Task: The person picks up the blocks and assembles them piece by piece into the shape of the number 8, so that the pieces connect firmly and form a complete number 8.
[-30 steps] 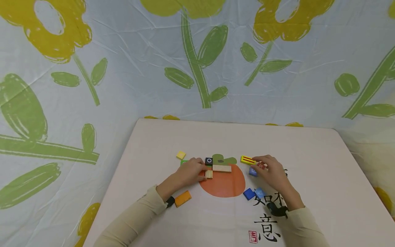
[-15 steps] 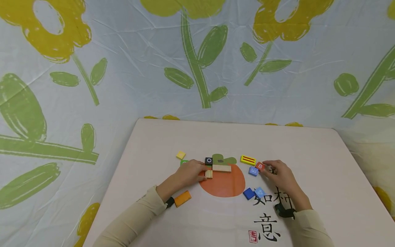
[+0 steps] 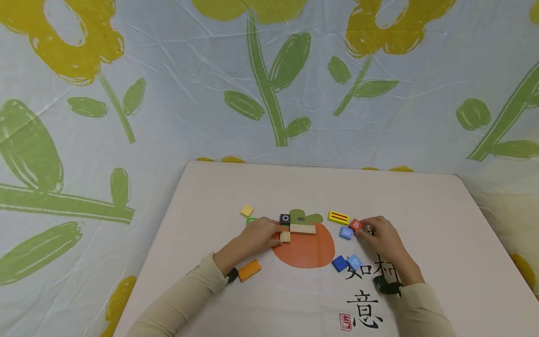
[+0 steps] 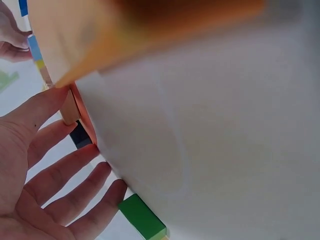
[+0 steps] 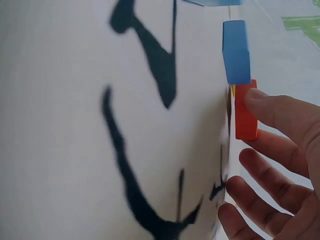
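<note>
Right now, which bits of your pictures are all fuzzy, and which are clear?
Left wrist view: the big orange shape up top is very blurry, probably very close to the camera; the green block has clearer edges. Right wrist view: the black brush strokes look soft, the red block sharper. Head view: mostly clear, softly lit.

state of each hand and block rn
left hand: pinching
right hand: pinching
small block: held
red block: held
long block: unheld
O block: letter up
E block: letter up
striped block: stripes up
yellow block: unheld
green block: unheld
orange block: unheld
navy block: unheld
light-blue block: unheld
</note>
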Tool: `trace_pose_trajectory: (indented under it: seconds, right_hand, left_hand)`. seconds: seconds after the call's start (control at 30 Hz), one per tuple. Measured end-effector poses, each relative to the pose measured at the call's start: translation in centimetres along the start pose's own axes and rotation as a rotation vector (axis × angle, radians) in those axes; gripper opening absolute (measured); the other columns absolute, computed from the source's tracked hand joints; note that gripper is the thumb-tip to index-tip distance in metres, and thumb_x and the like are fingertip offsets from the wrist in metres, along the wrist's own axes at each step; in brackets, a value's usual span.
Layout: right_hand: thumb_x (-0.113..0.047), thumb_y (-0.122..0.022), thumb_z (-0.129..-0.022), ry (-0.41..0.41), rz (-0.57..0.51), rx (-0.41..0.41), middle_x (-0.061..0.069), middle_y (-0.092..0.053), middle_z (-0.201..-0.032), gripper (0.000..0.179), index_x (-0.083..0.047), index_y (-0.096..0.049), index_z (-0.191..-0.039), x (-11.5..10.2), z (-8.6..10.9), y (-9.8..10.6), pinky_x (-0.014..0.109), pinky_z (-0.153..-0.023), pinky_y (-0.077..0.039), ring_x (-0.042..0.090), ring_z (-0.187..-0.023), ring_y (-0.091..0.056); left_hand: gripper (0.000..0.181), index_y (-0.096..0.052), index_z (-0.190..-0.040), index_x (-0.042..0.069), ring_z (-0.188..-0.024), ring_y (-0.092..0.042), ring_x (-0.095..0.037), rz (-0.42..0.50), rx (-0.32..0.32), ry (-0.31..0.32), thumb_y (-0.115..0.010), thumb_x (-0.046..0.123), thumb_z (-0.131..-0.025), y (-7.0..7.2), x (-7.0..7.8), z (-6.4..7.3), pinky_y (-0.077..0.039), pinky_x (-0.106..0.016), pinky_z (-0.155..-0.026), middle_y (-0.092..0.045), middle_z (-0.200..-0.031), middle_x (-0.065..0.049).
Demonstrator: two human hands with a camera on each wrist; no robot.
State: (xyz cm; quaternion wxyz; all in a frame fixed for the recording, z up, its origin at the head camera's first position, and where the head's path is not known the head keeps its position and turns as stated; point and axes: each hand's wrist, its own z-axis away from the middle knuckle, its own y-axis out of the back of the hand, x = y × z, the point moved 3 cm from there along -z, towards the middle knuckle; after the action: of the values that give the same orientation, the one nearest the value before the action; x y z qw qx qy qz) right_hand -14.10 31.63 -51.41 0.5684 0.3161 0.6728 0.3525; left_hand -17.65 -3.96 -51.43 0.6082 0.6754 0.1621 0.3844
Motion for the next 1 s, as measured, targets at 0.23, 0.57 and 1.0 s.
trace_pose_trajectory:
  seconds: [0.23,0.57,1.0]
  right_hand:
    - [-0.017,-0.079,-0.089,0.06,-0.032,0.041,0.021,-0.061,-0.112,0.033,0.001,-0.07,-0.115,-1.5,-0.8,0.4,0.054,-0.077,-0.049,0.038,-0.097,-0.058]
    - [-0.011,-0.082,-0.084,0.289,-0.117,-0.043,0.016,-0.062,-0.109,0.032,-0.001,-0.074,-0.113,-4.8,-3.6,-1.7,0.054,-0.085,-0.046,0.035,-0.101,-0.055]
    - [-0.021,-0.081,-0.085,0.298,-0.007,-0.099,0.022,-0.058,-0.117,0.03,-0.009,-0.076,-0.112,-5.4,-4.8,-3.6,0.059,-0.083,-0.036,0.042,-0.105,-0.046]
  left_hand:
    - [0.037,-0.074,-0.12,0.016,-0.098,-0.065,-0.017,-0.016,-0.008,0.005,-0.076,0.038,-0.09,0.2,0.1,0.0,-0.053,-0.027,-0.076,-0.071,-0.116,0.001]
    - [0.037,-0.074,-0.12,0.015,-0.098,-0.065,-0.017,-0.023,-0.012,0.001,-0.077,0.037,-0.089,0.6,0.4,0.1,-0.054,-0.029,-0.078,-0.071,-0.115,0.001]
    - [0.037,-0.075,-0.119,0.015,-0.1,-0.065,-0.019,-0.03,-0.006,-0.002,-0.077,0.036,-0.089,0.7,0.5,0.1,-0.053,-0.03,-0.082,-0.071,-0.115,0.0]
